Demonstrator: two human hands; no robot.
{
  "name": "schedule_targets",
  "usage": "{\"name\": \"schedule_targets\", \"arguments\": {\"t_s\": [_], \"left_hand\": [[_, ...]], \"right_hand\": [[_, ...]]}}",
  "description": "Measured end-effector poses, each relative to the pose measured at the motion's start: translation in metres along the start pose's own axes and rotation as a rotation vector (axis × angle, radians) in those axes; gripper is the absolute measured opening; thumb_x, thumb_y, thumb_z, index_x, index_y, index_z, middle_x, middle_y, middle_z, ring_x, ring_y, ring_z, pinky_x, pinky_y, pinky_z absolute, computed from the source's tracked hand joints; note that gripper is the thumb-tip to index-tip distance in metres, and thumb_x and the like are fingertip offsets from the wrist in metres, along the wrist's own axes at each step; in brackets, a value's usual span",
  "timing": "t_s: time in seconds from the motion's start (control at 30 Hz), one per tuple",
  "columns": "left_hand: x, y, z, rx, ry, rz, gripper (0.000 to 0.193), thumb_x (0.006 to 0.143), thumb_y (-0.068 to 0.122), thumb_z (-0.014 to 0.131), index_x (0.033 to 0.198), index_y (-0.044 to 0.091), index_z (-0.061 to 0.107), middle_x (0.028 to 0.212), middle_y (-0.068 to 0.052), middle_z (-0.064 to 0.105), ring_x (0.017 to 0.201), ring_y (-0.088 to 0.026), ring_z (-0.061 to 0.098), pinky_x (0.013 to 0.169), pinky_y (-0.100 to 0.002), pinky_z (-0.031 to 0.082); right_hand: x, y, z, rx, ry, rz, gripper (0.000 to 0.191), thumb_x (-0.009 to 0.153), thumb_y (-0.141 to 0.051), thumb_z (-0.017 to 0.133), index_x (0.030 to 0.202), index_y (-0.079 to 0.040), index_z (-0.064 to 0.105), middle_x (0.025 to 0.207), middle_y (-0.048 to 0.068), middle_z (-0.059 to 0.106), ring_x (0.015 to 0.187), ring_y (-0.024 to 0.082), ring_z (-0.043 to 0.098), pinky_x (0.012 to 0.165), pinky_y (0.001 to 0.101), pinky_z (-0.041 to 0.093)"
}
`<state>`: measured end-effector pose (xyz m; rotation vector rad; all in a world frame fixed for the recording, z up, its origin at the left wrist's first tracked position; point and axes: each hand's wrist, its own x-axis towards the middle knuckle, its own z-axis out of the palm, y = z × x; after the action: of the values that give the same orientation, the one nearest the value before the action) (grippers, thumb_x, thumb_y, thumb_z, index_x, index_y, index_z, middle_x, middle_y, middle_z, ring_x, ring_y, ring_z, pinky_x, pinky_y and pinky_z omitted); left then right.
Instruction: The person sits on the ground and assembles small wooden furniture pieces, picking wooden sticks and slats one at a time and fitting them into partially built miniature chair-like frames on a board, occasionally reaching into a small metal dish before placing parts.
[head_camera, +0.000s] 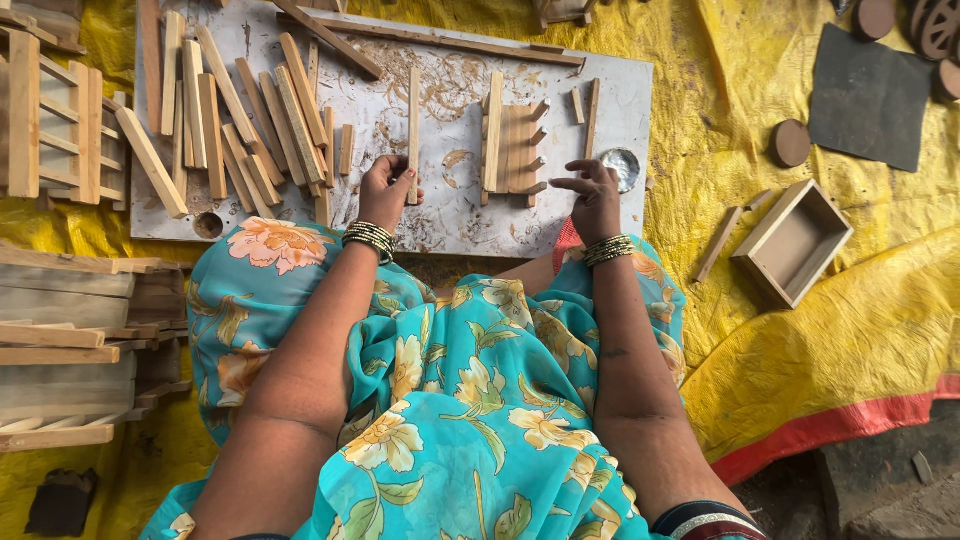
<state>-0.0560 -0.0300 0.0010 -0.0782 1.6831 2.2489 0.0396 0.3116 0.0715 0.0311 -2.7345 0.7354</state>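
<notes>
You sat in a turquoise sari (450, 400) printed with cream and orange flowers. Yellow tarpaulin (720, 130) edged red lay beneath pale wooden slats (250, 120).

Bare board (450, 215) lies open between the single wooden strip (413, 135) and the glued slat assembly (512, 148). Leftward, a loose slat pile (250, 120) blocks passage; rightward, a small metal dish (622, 168) sits just beside the assembly.

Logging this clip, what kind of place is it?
Likely a floor-level woodcraft workspace: a glue-stained grey work board on yellow sheeting, loose pale wooden slats, and an open wooden box.
</notes>
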Motion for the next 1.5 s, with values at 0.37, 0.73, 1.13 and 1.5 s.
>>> {"name": "schedule_targets", "arguments": {"t_s": [0.37, 0.73, 1.13, 1.5], "left_hand": [[-0.002, 0.010, 0.001, 0.009, 0.024, 0.019, 0.017, 0.100, 0.010, 0.063, 0.112, -0.002, 0.058, 0.092, -0.007, 0.066, 0.068, -0.014, 0.070, 0.059, -0.029, 0.062], [-0.001, 0.011, 0.004, 0.051, 0.007, 0.042, 0.017, 0.100, 0.010, 0.063, 0.111, -0.003, 0.059, 0.092, -0.007, 0.066, 0.068, -0.013, 0.070, 0.060, -0.029, 0.062], [-0.001, 0.008, 0.002, 0.074, 0.014, 0.044, 0.019, 0.100, 0.011, 0.063, 0.112, -0.003, 0.059, 0.091, -0.007, 0.067, 0.068, -0.013, 0.070, 0.060, -0.029, 0.062], [-0.002, 0.007, 0.000, 0.108, 0.020, 0.032, 0.022, 0.100, 0.012, 0.062, 0.115, -0.003, 0.059, 0.093, -0.008, 0.067, 0.070, -0.013, 0.070, 0.061, -0.029, 0.063]], "right_hand": [[0.007, 0.004, 0.012, -0.045, -0.020, -0.006, 0.059, 0.070, 0.023, 0.050, 0.092, -0.021, 0.082, 0.115, 0.003, 0.067, 0.106, 0.029, 0.056, 0.095, 0.0393, 0.050], [0.013, -0.024, 0.002, -0.306, 0.031, -0.153, 0.031, 0.075, 0.008, 0.064, 0.082, -0.020, 0.076, 0.117, 0.004, 0.062, 0.119, 0.032, 0.054, 0.098, 0.0461, 0.048], [0.004, -0.037, -0.005, -0.386, -0.027, -0.131, 0.041, 0.073, 0.004, 0.065, 0.098, -0.023, 0.082, 0.128, 0.004, 0.060, 0.124, 0.032, 0.052, 0.099, 0.0465, 0.046], [-0.008, -0.032, 0.000, -0.209, -0.151, -0.044, 0.072, 0.067, 0.018, 0.055, 0.122, -0.023, 0.079, 0.149, 0.007, 0.052, 0.131, 0.037, 0.044, 0.112, 0.0450, 0.044]]}}
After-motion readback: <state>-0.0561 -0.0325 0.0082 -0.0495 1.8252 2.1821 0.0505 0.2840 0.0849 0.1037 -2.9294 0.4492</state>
